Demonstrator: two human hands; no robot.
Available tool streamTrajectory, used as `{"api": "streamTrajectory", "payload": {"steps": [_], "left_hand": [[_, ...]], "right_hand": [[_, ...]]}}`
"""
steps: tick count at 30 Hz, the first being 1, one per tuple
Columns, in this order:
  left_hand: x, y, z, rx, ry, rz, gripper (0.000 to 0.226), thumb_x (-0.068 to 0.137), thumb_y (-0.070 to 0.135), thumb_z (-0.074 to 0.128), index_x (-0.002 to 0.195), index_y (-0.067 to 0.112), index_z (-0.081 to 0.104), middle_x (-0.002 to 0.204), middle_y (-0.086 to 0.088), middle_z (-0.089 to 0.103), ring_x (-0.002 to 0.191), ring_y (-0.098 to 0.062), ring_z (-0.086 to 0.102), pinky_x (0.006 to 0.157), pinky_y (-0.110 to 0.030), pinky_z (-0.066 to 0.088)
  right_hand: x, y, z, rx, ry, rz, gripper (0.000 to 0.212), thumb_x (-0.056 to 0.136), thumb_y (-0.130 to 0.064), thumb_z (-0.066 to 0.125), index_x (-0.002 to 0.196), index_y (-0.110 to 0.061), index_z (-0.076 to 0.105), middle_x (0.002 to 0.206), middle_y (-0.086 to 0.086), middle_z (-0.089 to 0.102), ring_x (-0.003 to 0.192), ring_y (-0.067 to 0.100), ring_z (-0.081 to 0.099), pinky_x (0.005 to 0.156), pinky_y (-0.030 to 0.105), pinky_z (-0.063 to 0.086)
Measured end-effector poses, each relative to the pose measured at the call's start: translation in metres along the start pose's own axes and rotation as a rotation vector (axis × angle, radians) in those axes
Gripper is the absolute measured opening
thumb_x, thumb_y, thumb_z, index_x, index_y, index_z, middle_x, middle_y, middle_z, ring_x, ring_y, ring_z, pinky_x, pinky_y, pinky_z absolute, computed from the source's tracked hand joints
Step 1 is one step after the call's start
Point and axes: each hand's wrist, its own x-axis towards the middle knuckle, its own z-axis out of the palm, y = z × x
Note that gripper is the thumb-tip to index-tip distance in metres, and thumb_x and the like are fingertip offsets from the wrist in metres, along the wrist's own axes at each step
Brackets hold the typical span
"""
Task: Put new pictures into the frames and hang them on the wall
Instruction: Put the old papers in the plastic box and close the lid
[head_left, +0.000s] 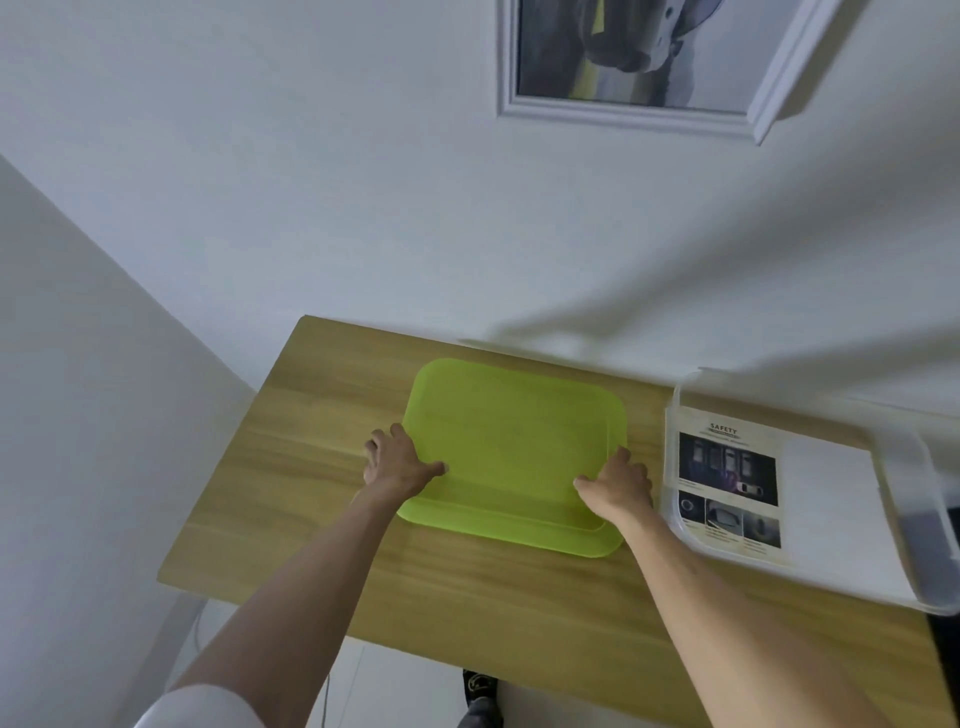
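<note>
A lime-green plastic tray (511, 447) lies flat in the middle of the wooden table (291, 499). My left hand (397, 460) grips the tray's left rim, thumb on top and fingers curled over the edge. My right hand (618, 491) grips its right rim the same way. A white-framed picture (649, 67) hangs on the wall above, cut off by the top of the view. A printed sheet headed "SAFETY" (727, 483) lies in a clear plastic box (898, 467) at the table's right end.
The table stands against a white wall, with a second wall close on its left. White paper lies under the printed sheet in the box. A foot shows on the floor below the table's front edge.
</note>
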Motion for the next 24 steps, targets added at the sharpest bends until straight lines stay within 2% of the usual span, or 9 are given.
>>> {"api": "streamTrajectory", "payload": {"steps": [3, 6, 9, 11, 14, 17, 19, 21, 24], "left_hand": [[0.002, -0.001, -0.003, -0.074, 0.002, 0.015, 0.097, 0.069, 0.037, 0.085, 0.143, 0.008, 0.030, 0.143, -0.020, 0.033, 0.133, -0.037, 0.034, 0.099, -0.048, 0.043], [0.003, -0.009, -0.009, -0.131, -0.036, -0.033, 0.105, 0.062, 0.032, 0.090, 0.145, 0.010, 0.029, 0.143, -0.020, 0.032, 0.133, -0.038, 0.033, 0.102, -0.050, 0.042], [0.004, -0.024, -0.021, -0.225, -0.095, -0.065, 0.107, 0.057, 0.029, 0.093, 0.144, 0.014, 0.033, 0.140, -0.017, 0.034, 0.130, -0.038, 0.036, 0.106, -0.052, 0.040], [0.004, -0.031, -0.031, -0.338, -0.124, -0.085, 0.114, 0.049, 0.028, 0.094, 0.145, 0.017, 0.034, 0.137, -0.014, 0.038, 0.124, -0.037, 0.044, 0.105, -0.052, 0.042], [0.002, -0.034, -0.043, -0.433, -0.111, -0.033, 0.125, 0.033, 0.038, 0.094, 0.144, 0.020, 0.039, 0.134, -0.011, 0.050, 0.119, -0.033, 0.053, 0.101, -0.050, 0.047], [-0.013, -0.017, -0.055, -0.468, -0.104, 0.050, 0.097, 0.048, 0.028, 0.095, 0.133, 0.018, 0.052, 0.121, -0.004, 0.064, 0.112, -0.027, 0.060, 0.093, -0.040, 0.050], [-0.023, 0.000, -0.058, -0.463, -0.137, 0.093, 0.081, 0.056, 0.024, 0.093, 0.128, 0.019, 0.057, 0.115, 0.000, 0.067, 0.109, -0.024, 0.061, 0.088, -0.034, 0.047], [-0.033, 0.019, -0.056, -0.434, -0.166, 0.124, 0.077, 0.059, 0.024, 0.092, 0.127, 0.020, 0.057, 0.117, -0.001, 0.066, 0.111, -0.024, 0.059, 0.087, -0.030, 0.044], [-0.047, 0.050, -0.045, -0.412, -0.202, 0.177, 0.071, 0.060, 0.025, 0.092, 0.124, 0.020, 0.059, 0.112, 0.000, 0.067, 0.103, -0.020, 0.059, 0.083, -0.029, 0.043]], "right_hand": [[0.003, -0.002, 0.000, 0.066, 0.015, 0.045, 0.094, 0.087, -0.029, 0.068, 0.155, -0.010, 0.006, 0.149, 0.026, 0.027, 0.135, 0.041, 0.036, 0.103, 0.046, 0.043], [0.004, 0.001, -0.005, 0.175, -0.017, 0.084, 0.108, 0.077, -0.026, 0.080, 0.155, -0.012, 0.006, 0.149, 0.025, 0.028, 0.134, 0.042, 0.037, 0.103, 0.046, 0.044], [0.005, 0.008, -0.009, 0.298, -0.058, 0.067, 0.118, 0.060, -0.029, 0.092, 0.152, -0.018, 0.019, 0.148, 0.018, 0.039, 0.131, 0.038, 0.045, 0.104, 0.048, 0.045], [0.005, 0.010, -0.014, 0.403, -0.065, 0.017, 0.111, 0.051, -0.027, 0.096, 0.143, -0.018, 0.035, 0.139, 0.009, 0.054, 0.124, 0.032, 0.054, 0.102, 0.049, 0.047], [0.000, 0.009, -0.030, 0.512, -0.034, -0.065, 0.091, 0.055, -0.015, 0.096, 0.133, -0.015, 0.049, 0.125, 0.004, 0.066, 0.113, 0.027, 0.062, 0.097, 0.044, 0.051], [-0.009, 0.009, -0.051, 0.558, 0.006, -0.113, 0.094, 0.056, -0.012, 0.096, 0.136, -0.012, 0.047, 0.125, 0.006, 0.066, 0.112, 0.027, 0.063, 0.096, 0.041, 0.051], [-0.013, 0.016, -0.065, 0.575, 0.036, -0.111, 0.093, 0.059, -0.008, 0.094, 0.138, -0.009, 0.044, 0.126, 0.008, 0.064, 0.116, 0.030, 0.061, 0.095, 0.036, 0.048], [-0.015, 0.030, -0.080, 0.594, 0.073, -0.104, 0.097, 0.061, -0.003, 0.092, 0.141, -0.008, 0.039, 0.128, 0.011, 0.062, 0.119, 0.031, 0.058, 0.094, 0.036, 0.046], [-0.014, 0.059, -0.100, 0.584, 0.125, -0.083, 0.100, 0.061, -0.005, 0.092, 0.142, -0.010, 0.034, 0.130, 0.011, 0.060, 0.119, 0.032, 0.058, 0.095, 0.038, 0.047]]}}
